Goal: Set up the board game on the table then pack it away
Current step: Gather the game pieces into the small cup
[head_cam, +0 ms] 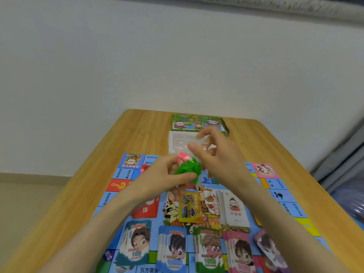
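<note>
Foremost, "100" stack (136, 248), "10000" stack (173, 253), "1000" stack (209, 252).

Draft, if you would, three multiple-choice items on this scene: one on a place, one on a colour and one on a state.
1. Where does the game box lie? A) at the table's far end, behind the white tray; B) on the floor; C) on a chair.
2. What colour are most pieces in the clear bag? A) blue; B) green; C) black.
3. What are the left hand and right hand doing? A) lying flat; B) both holding the bag; C) shuffling cards.
Answers: 1 A, it sits past the tray. 2 B, green dominates, with some pink. 3 B, both grip it above the board.
</note>
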`<act>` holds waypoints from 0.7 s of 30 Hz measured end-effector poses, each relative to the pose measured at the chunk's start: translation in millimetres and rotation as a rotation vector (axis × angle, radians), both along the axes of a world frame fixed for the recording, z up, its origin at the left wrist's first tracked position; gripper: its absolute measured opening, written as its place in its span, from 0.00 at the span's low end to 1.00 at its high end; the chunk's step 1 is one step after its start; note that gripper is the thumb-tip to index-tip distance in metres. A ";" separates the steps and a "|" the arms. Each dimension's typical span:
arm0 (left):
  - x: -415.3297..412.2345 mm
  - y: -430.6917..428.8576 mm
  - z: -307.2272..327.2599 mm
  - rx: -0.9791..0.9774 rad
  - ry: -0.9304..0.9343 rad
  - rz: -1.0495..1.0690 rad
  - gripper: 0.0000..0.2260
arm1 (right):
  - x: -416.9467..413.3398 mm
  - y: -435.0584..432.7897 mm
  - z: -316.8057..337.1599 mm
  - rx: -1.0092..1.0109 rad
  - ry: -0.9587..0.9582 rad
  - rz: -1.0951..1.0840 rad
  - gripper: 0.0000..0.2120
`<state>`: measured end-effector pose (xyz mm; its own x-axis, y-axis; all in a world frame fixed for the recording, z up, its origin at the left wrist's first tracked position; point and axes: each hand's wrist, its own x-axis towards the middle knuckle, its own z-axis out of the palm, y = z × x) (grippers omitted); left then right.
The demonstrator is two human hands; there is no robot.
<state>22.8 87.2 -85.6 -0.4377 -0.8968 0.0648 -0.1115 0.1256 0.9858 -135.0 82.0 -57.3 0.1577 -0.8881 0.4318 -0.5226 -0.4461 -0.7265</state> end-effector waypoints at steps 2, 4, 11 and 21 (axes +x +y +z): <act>0.7 -2.4 -1.5 -0.017 -0.077 -0.006 0.07 | -3.7 -2.9 9.8 0.116 0.174 0.098 0.10; -0.6 -1.6 -2.2 -0.001 -0.085 -0.002 0.09 | -3.6 -7.7 13.5 0.180 0.214 0.155 0.06; 5.7 -13.5 -6.2 -0.013 0.234 0.481 0.06 | -27.9 -71.4 18.4 0.370 -0.475 -0.220 0.05; 7.6 -16.0 -13.4 -0.123 0.175 0.539 0.09 | -7.8 -144.0 -28.2 0.359 -0.328 -0.270 0.16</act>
<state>30.5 71.2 -99.0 0.1052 -0.9713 0.2132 -0.0281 0.2114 0.9770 -142.8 -62.0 -85.5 -0.1876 -0.9787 0.0831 -0.3049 -0.0224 -0.9521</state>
